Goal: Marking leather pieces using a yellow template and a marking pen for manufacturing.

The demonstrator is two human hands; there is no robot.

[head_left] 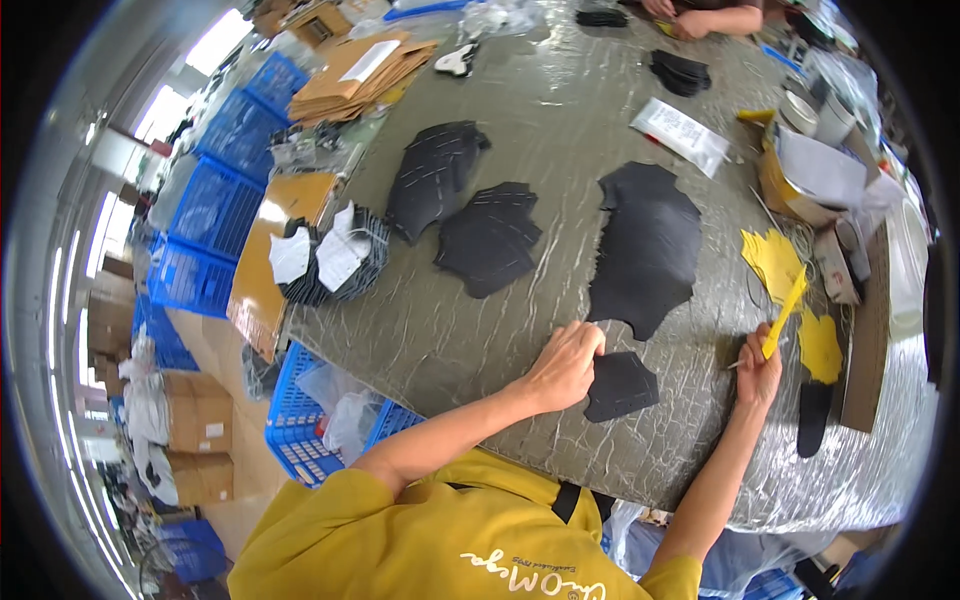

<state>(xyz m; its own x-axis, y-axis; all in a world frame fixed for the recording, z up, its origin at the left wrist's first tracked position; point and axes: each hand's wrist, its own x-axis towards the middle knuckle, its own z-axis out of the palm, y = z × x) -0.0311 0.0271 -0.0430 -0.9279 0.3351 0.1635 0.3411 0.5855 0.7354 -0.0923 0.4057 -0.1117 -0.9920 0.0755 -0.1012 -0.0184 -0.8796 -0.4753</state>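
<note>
My left hand (565, 368) is closed, its fingers curled at the left edge of a small black cut piece (624, 388). Just beyond lies the lower corner of a larger overlapping spread of black cut pieces (648, 245). Whether the fingertips pinch either one is hidden. On the right, my right hand (760, 372) grips a narrow yellow pattern piece (785, 315), which stands up out of the fingers. A thin, light, pen-like stick also pokes out from that hand. More yellow pattern pieces (772, 262) lie on the table beside it.
Black pieces with pale marks lie in two piles (435, 180) (488, 240). Dark bundles topped with white pieces (342, 248) sit at the left edge. At right stand a cardboard box (800, 175) and a black strip (815, 420). Another person's hands (688, 22) work at the far side.
</note>
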